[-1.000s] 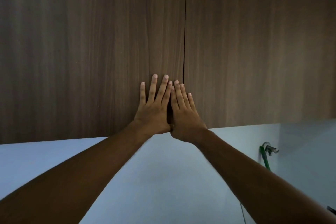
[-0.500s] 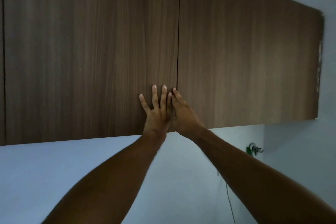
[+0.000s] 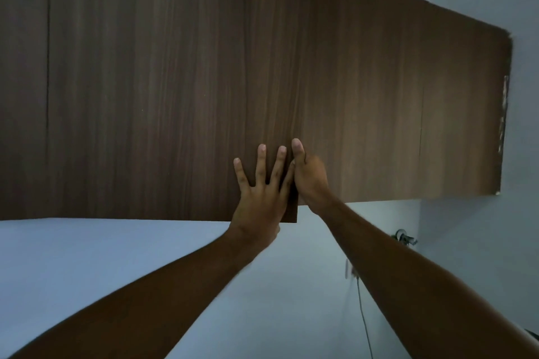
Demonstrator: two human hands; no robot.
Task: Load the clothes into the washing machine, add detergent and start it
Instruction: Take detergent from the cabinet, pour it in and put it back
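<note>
Left hand (image 3: pixel 259 198) flat with straight, spread fingers on the front of the swung-out cabinet door (image 3: pixel 175 81). Right hand (image 3: pixel 310 176) curled round that door's free edge, thumb up, grip holding the door. No washing machine, clothes or detergent in view.

Room: dim light. Dark wood-grain wall cabinets (image 3: pixel 145 81) hung on a pale blue-grey wall (image 3: pixel 87 256); metal tap (image 3: pixel 404 237) and thin cable (image 3: pixel 364 315) stood below the cabinets' right end.
</note>
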